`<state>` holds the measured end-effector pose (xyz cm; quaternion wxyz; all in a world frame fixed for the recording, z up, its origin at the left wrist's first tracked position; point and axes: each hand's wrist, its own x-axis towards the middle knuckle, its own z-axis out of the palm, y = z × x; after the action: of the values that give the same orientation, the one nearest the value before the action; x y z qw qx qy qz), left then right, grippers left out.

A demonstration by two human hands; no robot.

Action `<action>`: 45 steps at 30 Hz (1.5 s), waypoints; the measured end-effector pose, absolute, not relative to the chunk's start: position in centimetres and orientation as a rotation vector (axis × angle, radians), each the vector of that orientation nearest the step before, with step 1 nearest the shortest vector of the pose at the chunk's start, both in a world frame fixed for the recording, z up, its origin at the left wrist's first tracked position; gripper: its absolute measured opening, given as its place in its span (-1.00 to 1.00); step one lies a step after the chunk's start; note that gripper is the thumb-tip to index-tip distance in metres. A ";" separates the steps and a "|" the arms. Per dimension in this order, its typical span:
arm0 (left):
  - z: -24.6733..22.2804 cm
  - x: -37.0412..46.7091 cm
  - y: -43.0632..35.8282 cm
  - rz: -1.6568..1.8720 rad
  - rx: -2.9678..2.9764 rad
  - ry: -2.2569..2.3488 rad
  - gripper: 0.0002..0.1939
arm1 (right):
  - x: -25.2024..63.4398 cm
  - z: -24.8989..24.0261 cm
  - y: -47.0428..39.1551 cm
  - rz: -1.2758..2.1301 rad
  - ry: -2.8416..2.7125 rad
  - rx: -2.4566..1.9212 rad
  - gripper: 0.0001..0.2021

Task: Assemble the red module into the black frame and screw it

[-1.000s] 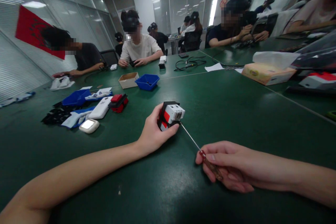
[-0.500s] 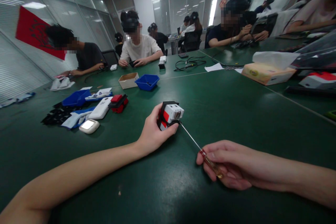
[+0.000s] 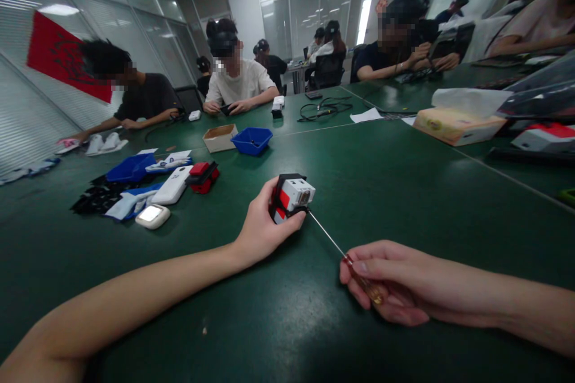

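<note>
My left hand [image 3: 265, 215] is closed around a small white and red device with a black bracket [image 3: 296, 192], held above the green table [image 3: 287, 311]. In my right hand [image 3: 390, 281] is a screwdriver [image 3: 366, 287] with a translucent amber handle and a thin metal shaft. My thumb and fingers pinch the handle near its red collar. The shaft slants up to the left, and its tip meets the lower right edge of the black bracket; the exact contact point is too small to make out.
To the left lie a red and black device [image 3: 203, 177], a white phone-like slab [image 3: 172, 185], a white gadget with a lit screen [image 3: 153, 216] and gloves [image 3: 130, 200]. Farther back stand a blue bin [image 3: 252, 141], a cardboard box [image 3: 220, 138] and a tissue box [image 3: 458, 124]. Several people sit around.
The screwdriver handle has turned slightly in my right hand, whose fingers have shifted a little. My left hand and the device stay put. At far left, a person's arm has reached outward.
</note>
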<state>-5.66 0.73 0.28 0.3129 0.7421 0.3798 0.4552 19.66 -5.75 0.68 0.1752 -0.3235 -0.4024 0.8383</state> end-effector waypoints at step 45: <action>0.1 -5.8 0.7 1.187 1.918 1.007 -0.36 | 19.8 0.6 -5.7 2.371 -1.153 -0.995 -0.47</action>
<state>-5.80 0.67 0.10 0.3294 0.7333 0.3847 0.4537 19.79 -5.75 0.65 0.1611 -0.3483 -0.4039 0.8304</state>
